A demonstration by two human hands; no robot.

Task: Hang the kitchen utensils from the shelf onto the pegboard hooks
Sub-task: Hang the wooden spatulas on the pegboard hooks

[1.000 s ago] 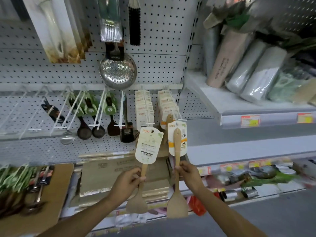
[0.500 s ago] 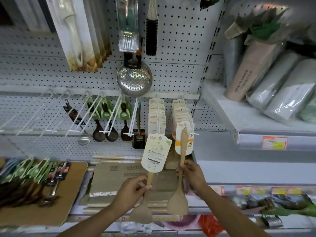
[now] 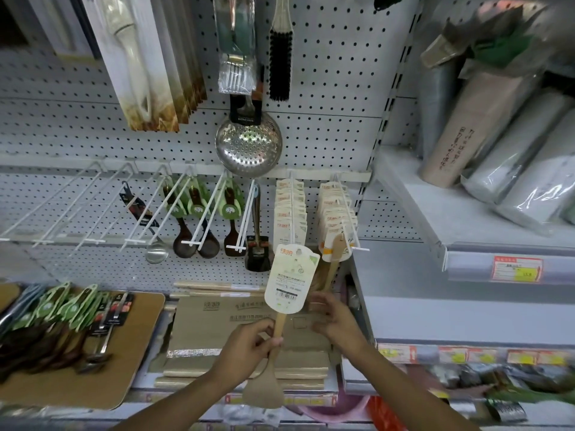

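Head view: left hand point(image 3: 245, 346) grips a wooden spatula point(image 3: 281, 331) by its handle, just below the full hook point(image 3: 294, 213). Right hand point(image 3: 334, 315) is blurred, can't tell its grip. Next, I reckon: thread the card's hole on.

rolled mats in plastic wrap point(image 3: 510, 163) lay leaning on the upper right shelf point(image 3: 460, 219). a red-and-yellow price tag point(image 3: 517, 269) sat on that shelf's front edge, more tags point(image 3: 466, 356) along the lower rail. flat cardboard boxes point(image 3: 236, 325) were stacked at centre. a pink basin point(image 3: 336, 410) showed below, partly hidden.
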